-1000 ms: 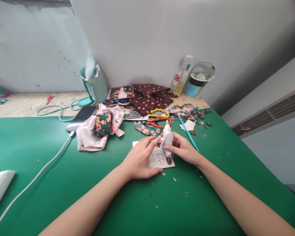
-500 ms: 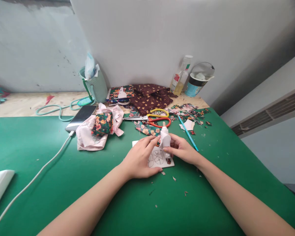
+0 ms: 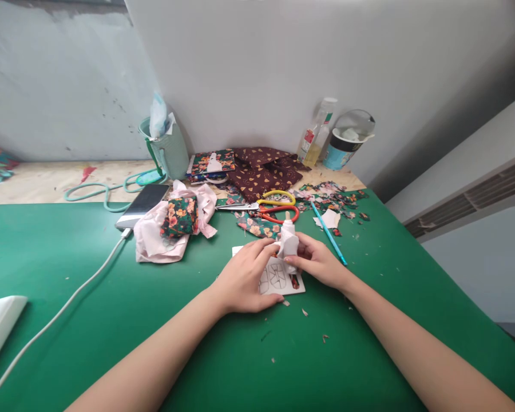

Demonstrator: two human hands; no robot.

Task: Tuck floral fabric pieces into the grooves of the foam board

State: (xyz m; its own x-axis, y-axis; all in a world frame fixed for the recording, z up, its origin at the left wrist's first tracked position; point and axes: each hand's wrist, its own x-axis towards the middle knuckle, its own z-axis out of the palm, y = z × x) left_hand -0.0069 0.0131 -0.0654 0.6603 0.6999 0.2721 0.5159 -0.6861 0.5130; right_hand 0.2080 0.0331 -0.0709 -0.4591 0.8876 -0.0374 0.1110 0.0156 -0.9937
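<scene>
My right hand (image 3: 320,258) is closed around a small white squeeze bottle (image 3: 289,243), its narrow tan tip pointing up and away from me. Under it lies a white card (image 3: 277,277) with black line drawings and a dark patterned scrap near its right edge. My left hand (image 3: 244,277) rests over the card's left part, thumb and fingers apart, its fingertips near the bottle. Part of the card is hidden by this hand. Just beyond the bottle, scissors (image 3: 278,207) with one yellow and one red handle lie on floral fabric pieces (image 3: 257,226).
A blue pencil-like stick (image 3: 329,234) and fabric scraps (image 3: 339,197) lie right of the scissors. At left are pink cloth (image 3: 161,246), a phone (image 3: 146,200) and its white cable (image 3: 77,294). A clear bottle (image 3: 317,134), a tub (image 3: 343,149) and a green holder (image 3: 171,151) stand behind.
</scene>
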